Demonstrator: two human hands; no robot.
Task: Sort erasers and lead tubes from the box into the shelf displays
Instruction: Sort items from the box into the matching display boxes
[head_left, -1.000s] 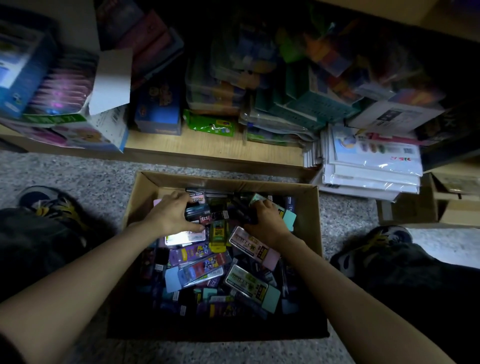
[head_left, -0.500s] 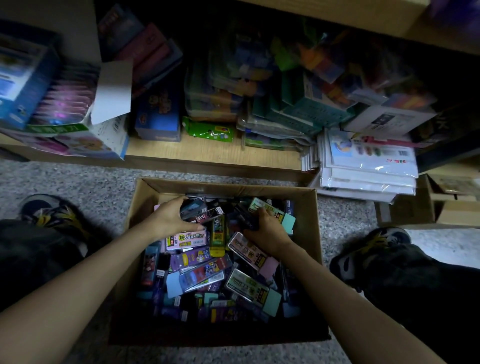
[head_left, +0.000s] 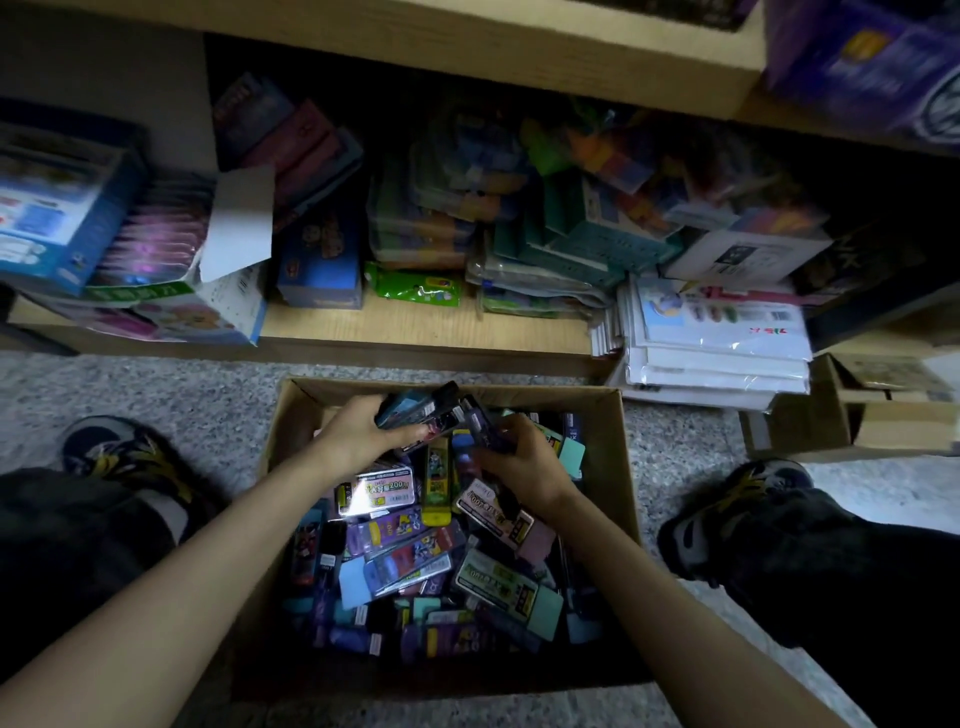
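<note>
Hands (head_left: 358, 441) round packs (head_left: 421, 410); "200" label (head_left: 387, 488)

Left hand (head_left: 358, 436), right hand (head_left: 524, 462), both tight around packs (head_left: 421, 408).

we see a dim, unevenly lit scene. the back of the shelf (head_left: 426, 325) sinks into deep shadow and its stock is smeared by blur. a white glare spot sits on one glossy packet (head_left: 376, 491) in the box (head_left: 605, 441). straight lines bow near the edges, with dark corners.
</note>
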